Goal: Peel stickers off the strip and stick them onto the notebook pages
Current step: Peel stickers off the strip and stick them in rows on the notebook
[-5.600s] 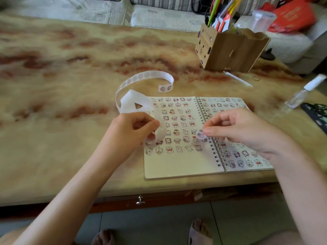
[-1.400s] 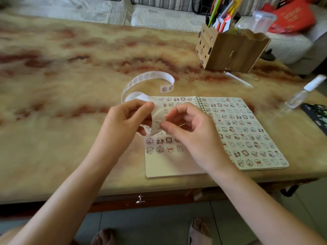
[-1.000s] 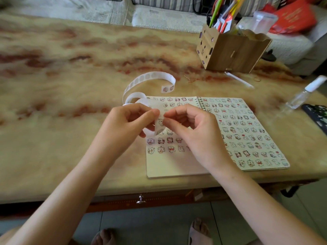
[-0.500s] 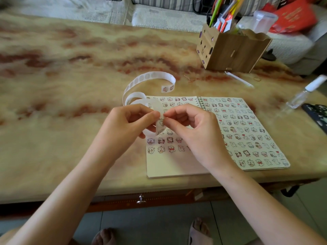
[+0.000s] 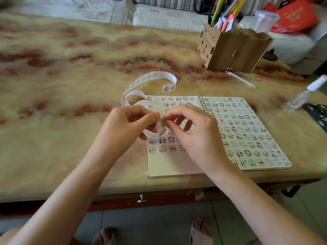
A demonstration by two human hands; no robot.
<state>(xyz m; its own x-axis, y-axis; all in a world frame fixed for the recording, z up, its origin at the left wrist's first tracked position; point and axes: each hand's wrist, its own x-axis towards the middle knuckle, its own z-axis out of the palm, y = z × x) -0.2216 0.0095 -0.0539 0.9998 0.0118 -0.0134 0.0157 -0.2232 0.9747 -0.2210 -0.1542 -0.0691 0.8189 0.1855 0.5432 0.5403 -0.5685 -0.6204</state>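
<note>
Now left hand (image 5: 127,126) and right hand (image 5: 192,131) pinch strip (image 5: 152,76) above notebook (image 5: 169,165).

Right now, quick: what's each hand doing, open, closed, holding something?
Left hand: closed, holding the sticker strip.
Right hand: closed, thumb and forefinger pinching the same strip beside the left thumb.

From where I stand I count one sticker strip (image 5: 152,76) curling over the counter (image 5: 70,85), one spiral notebook (image 5: 177,165) open to two pages, and one wooden pen box (image 5: 235,53). There is also one clear spray bottle (image 5: 304,93), one thin white pen (image 5: 240,79) lying loose, one clear plastic tub (image 5: 265,20) behind the box, and two feet (image 5: 104,236) on the floor (image 5: 159,223).
</note>
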